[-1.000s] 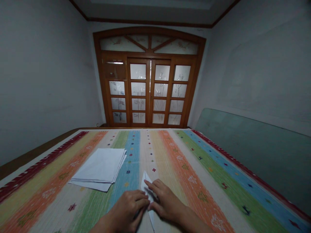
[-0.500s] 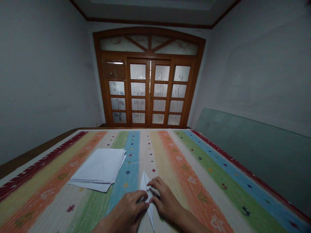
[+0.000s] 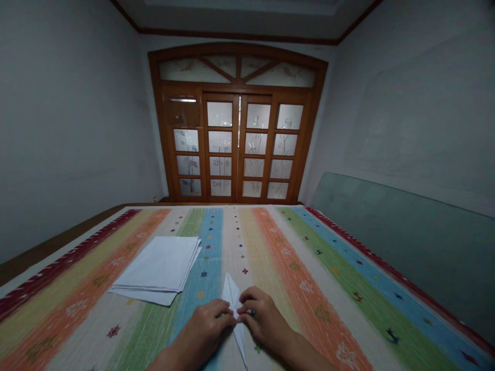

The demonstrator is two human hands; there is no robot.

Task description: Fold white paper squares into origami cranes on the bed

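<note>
A narrow white folded paper [image 3: 231,289], pointed at both ends, lies on the striped cloth near the front edge of view. My left hand [image 3: 207,327] pinches its left side around the middle, thumb and fingertips together at the paper. From the right, my right hand [image 3: 263,317] grips the opposite edge with bent fingers and thumb. The fingertips of both hands nearly meet over the paper's middle and hide part of it. To the left rests a stack of white paper sheets [image 3: 158,268], slightly fanned.
A colourful striped cloth [image 3: 286,278] covers the table, whose wooden edge [image 3: 50,242] shows at the left. A pale green panel [image 3: 406,232] stands along the right side. Wooden doors with glass panes [image 3: 237,144] are beyond the far edge.
The left fingers have shifted slightly down and the right fingertips have moved slightly right and down, showing more of the folded paper's upper part. The stack has not moved.
</note>
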